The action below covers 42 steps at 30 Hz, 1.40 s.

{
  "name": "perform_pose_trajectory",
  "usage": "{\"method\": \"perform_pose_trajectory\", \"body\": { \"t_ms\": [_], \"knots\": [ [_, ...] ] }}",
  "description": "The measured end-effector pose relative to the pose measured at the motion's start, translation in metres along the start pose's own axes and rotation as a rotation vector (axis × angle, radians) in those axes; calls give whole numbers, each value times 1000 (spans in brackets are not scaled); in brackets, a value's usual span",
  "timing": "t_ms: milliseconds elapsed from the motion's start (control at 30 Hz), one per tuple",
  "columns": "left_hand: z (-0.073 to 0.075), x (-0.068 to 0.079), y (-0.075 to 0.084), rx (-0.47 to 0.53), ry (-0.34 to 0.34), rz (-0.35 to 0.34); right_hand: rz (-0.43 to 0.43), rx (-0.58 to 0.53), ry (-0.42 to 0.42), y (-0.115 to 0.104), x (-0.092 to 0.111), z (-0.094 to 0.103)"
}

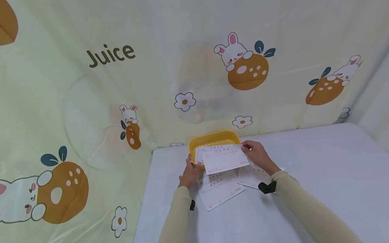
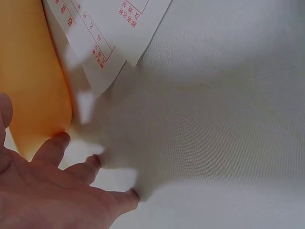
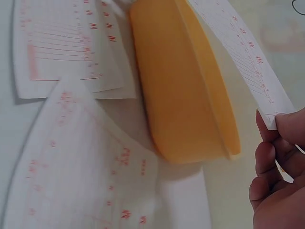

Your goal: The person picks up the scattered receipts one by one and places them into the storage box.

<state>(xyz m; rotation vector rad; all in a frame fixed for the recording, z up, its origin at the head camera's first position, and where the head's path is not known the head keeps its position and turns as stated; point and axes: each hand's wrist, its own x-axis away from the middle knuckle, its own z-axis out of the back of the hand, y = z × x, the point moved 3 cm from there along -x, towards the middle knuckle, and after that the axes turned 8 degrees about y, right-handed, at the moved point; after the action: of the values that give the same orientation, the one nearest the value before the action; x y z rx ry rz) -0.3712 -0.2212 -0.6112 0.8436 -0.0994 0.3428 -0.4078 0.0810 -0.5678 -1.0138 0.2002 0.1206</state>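
Observation:
A yellow plastic basin (image 1: 214, 139) stands at the back of the table by the curtain, with printed white slips (image 1: 199, 152) inside. My right hand (image 1: 257, 156) pinches a corner of a receipt slip (image 1: 226, 162) between thumb and fingers, holding it over the basin's front rim. Red print and ruled lines show on that slip (image 3: 238, 52) in the right wrist view. At the basin's left end is my left hand (image 1: 190, 174). Its fingers (image 2: 88, 167) are spread in the left wrist view, one fingertip right at the basin's orange-looking wall (image 2: 35, 71).
More printed slips (image 1: 220, 194) lie overlapping on the white tablecloth (image 1: 322, 175) in front of the basin. Another group of slips (image 1: 252, 175) lies partly under the right forearm. A patterned curtain (image 1: 158, 67) hangs directly behind the table.

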Motion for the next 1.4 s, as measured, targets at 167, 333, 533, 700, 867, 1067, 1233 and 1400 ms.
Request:
{"method": "perform_pose_trajectory", "body": {
  "t_ms": [167,333,533,700,867,1067,1233,1400],
  "knots": [
    [-2,2,1,-4,-1,-7,11,-13,-2,-5,-17,-1],
    [-2,1,3,-32,2,-14,2,-22,-7,-14,-37,0],
    [-1,-2,6,-39,0,-15,12,-33,6,-26,-58,2],
    [-1,-4,8,-49,-2,-1,-3,-43,1,-32,-71,1],
    [1,-3,8,-29,8,-7,-33,-60,-4,-36,-80,-2],
    [3,-1,3,-33,16,-7,-23,-47,7,-41,-93,-9],
    [6,0,4,-36,12,-2,-46,-65,9,-46,-101,-9],
    [7,2,6,-27,-3,1,-72,-65,8,-48,-105,-9]
  ]
}}
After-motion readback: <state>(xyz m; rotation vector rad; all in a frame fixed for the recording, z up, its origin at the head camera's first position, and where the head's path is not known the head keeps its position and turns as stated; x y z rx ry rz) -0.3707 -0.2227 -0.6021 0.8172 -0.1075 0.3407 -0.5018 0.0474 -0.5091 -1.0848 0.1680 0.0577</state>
